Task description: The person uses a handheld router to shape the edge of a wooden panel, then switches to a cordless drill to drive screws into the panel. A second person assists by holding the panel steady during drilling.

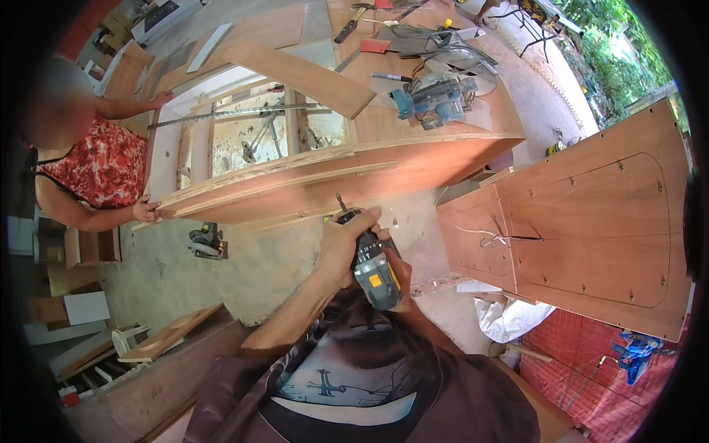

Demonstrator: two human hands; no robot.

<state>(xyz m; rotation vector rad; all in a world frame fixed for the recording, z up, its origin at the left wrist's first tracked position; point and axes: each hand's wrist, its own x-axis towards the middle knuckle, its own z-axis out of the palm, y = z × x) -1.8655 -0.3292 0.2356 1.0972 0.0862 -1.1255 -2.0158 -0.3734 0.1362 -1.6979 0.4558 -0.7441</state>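
A black and yellow cordless drill (377, 275) is held in front of my chest, its bit pointing away toward the wooden cabinet. My left hand (338, 242) is closed around the front of the drill near the chuck. Behind it, my right hand (399, 272) wraps the drill from the right side; the grip is mostly hidden. Just beyond the bit stands the long side panel of the large wooden cabinet (317, 193), apart from the drill. At the cabinet's left end, a person in a red patterned top (111, 166) rests both hands on its edge.
Tools and a clear blue-tinted case (439, 102) lie on the cabinet top, near a loose board (299, 80) and a hammer (351, 23). A circular saw (207, 241) sits on the floor. Right stands another plywood cabinet (591, 221) with a white cord. Wood scraps (166, 336) lie lower left.
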